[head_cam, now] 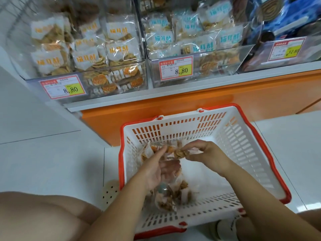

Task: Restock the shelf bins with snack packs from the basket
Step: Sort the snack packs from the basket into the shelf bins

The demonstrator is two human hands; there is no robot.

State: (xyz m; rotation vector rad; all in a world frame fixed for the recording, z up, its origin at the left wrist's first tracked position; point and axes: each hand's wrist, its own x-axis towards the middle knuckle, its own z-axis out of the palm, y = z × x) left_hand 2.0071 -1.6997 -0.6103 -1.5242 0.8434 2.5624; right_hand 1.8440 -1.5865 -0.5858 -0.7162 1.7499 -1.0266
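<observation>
Right hand: we are pinching a snack pack (179, 153) by its crinkled end with our right hand (205, 152), thumb and forefinger closed on the wrapper and the other fingers curled beside them.
Left hand: we are reaching our left hand (156, 170) in palm-up beside it, fingers stretched toward the far wall of the basket; clear wrap is lying over the palm, and with the blur we cannot tell whether the fingers are grasping it or only touching it.
Snack pack: it is hanging above the middle of the basket, toward its far wall, between our two hands.
Loose packs: more loose packs (175, 194) are lying on the basket floor near its left edge, under our left wrist.
Basket: the white basket (243, 146) with a red rim is standing on the pale tiled floor (52, 162), its far edge close to the orange shelf base.
Bins: the left bin (107, 84) is holding packs with orange lettering, and the middle bin (217, 63) is holding packs with blue lettering; both are looking well filled.
Price tags: two price tags (176, 67) reading 8.80 are hanging on the bin fronts.
Knee: our bare knee (43, 216) is showing at the lower left corner, beside a round drain cover (109, 192) in the floor.
</observation>
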